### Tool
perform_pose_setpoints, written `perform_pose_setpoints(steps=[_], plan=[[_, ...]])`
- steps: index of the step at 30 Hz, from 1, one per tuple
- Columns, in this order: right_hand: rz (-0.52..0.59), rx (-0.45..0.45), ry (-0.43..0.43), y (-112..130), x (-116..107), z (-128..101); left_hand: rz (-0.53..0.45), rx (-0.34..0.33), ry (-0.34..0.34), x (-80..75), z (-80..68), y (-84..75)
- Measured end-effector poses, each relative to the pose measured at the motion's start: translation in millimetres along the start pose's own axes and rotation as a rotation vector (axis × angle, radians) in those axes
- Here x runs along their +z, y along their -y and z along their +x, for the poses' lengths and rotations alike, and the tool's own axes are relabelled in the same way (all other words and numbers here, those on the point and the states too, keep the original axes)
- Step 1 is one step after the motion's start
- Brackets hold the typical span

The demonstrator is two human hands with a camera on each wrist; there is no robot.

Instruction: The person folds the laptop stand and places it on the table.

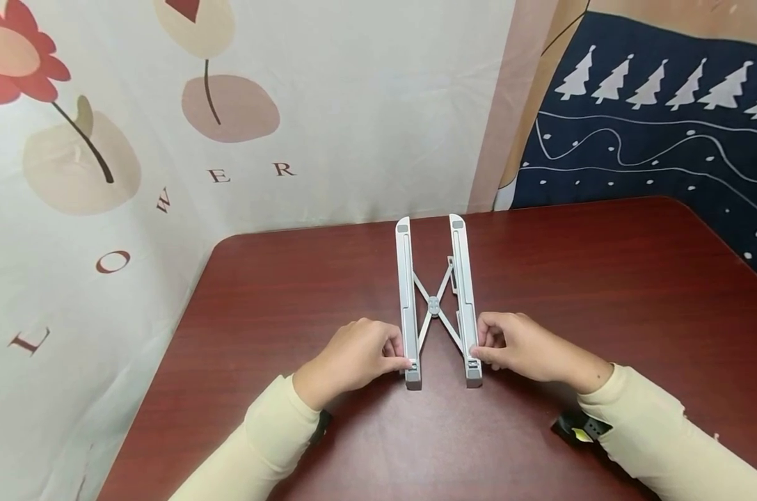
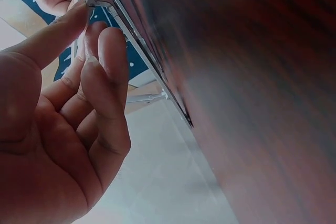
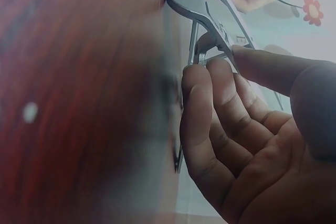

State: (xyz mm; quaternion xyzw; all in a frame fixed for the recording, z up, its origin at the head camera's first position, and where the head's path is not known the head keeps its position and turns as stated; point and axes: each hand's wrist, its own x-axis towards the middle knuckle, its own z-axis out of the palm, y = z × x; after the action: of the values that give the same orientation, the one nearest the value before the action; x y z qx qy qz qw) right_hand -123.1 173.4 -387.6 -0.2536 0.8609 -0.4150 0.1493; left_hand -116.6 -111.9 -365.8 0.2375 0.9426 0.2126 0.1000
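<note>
A silver folding laptop stand (image 1: 433, 306) lies on the table, its two long rails joined by an X-shaped brace. My left hand (image 1: 361, 353) pinches the near end of the left rail (image 1: 407, 292) between thumb and fingers. On the other side, my right hand (image 1: 521, 346) grips the right rail (image 1: 463, 285) near its front end in the same way. The left wrist view has the left hand (image 2: 79, 103) with its thumb on the metal and curled fingers below. Curled fingers of the right hand (image 3: 247, 119) meet the stand's edge in the right wrist view.
The reddish-brown wooden table (image 1: 278, 292) reaches back to a pale wall cloth (image 1: 366, 104) with printed flowers and letters. A navy cloth (image 1: 654, 139) with white trees hangs at the right. Dark straps sit at both wrists.
</note>
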Motion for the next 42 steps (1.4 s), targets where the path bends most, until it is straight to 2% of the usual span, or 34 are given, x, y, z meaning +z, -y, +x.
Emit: perform_pose_setpoints(steps=[8,28,42], plan=[[0.048,0.015,0.043,0.7,2.5,-1.1,0.009,0.009,-0.004,0.8,-2.2,-1.1],[0.040,-0.030,0.027,1.9,4.7,0.5,0.018,0.033,-0.017,3.9,-1.5,-3.8],[0.027,-0.023,0.020,2.3,7.4,0.8,0.029,0.038,-0.011,5.8,-1.7,-5.3]])
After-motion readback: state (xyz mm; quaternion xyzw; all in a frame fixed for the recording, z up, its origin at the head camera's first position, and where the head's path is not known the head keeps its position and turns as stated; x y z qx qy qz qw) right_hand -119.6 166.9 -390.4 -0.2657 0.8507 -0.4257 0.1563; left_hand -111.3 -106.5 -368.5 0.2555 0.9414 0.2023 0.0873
